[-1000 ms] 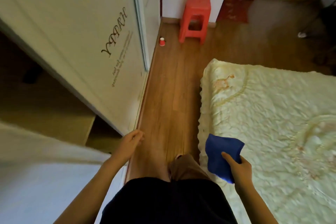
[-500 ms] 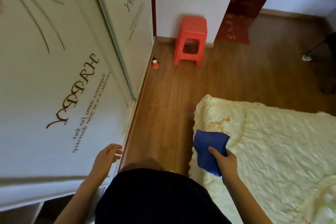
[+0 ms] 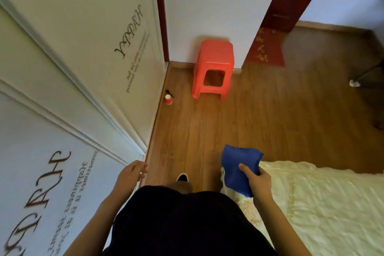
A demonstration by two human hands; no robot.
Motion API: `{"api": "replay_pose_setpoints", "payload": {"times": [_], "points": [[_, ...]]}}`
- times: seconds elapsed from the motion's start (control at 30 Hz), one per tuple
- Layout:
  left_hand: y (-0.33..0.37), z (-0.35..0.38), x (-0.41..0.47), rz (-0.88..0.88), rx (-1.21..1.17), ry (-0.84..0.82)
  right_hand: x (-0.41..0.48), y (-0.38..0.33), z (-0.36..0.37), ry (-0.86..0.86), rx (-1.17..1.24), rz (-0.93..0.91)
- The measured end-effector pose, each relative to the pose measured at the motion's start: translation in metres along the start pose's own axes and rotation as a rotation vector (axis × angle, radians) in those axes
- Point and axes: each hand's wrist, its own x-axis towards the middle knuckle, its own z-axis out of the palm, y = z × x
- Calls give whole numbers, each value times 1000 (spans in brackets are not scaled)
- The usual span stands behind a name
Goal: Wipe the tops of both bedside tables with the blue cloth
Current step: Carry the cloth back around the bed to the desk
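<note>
My right hand [image 3: 258, 182] grips a folded blue cloth [image 3: 238, 166] at waist height, above the corner of the bed [image 3: 315, 199]. My left hand [image 3: 129, 175] hangs beside the white wardrobe door [image 3: 68, 81], fingers loosely curled, holding nothing. No bedside table is in view. My dark clothing fills the bottom centre, and one shoe tip [image 3: 182, 177] shows on the floor.
A strip of wooden floor [image 3: 239, 122] runs between the wardrobe on the left and the cream quilted bed on the right. Ahead stand a red plastic stool [image 3: 214, 68] against the wall and a small red cup [image 3: 168, 99] by the wardrobe base. A dark red door frame [image 3: 291, 2] is beyond.
I have walked forward along the gap: the stool and cup are nearer, and the bed's corner has slid down to my right. The cloth stays in my right hand.
</note>
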Motion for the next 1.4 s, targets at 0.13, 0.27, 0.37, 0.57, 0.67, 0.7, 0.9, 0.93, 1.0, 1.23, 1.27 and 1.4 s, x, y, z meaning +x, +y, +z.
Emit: {"api": "replay_pose_setpoints", "payload": {"times": [0.13, 0.27, 0.37, 0.57, 0.67, 0.7, 0.9, 0.93, 1.0, 1.23, 1.27, 1.4], "points": [[95, 10, 83, 110, 108, -134, 55, -49, 4, 83, 50, 21], [183, 38, 148, 227, 177, -276, 104, -83, 0, 175, 87, 52], [231, 66, 196, 250, 212, -332, 145, -102, -2, 220, 104, 83], [280, 125, 295, 184, 315, -392, 249, -149, -1, 249, 194, 198], [318, 151, 335, 145, 280, -388, 305, -188, -2, 239, 199, 228], [333, 159, 348, 140, 277, -378, 323, -200, -3, 227, 192, 215], [436, 202, 430, 197, 294, -338, 416, -289, -13, 202, 222, 155], [451, 209, 443, 209, 304, -336, 429, -302, -16, 213, 249, 147], [479, 225, 469, 217, 333, -336, 456, -326, -21, 235, 298, 133], [573, 328, 570, 230, 404, -414, 570, -383, -61, 350, 390, 168], [590, 348, 585, 233, 423, -432, 586, -390, -71, 377, 406, 182], [680, 435, 631, 313, 506, -562, 639, -420, -116, 516, 446, 239]]}}
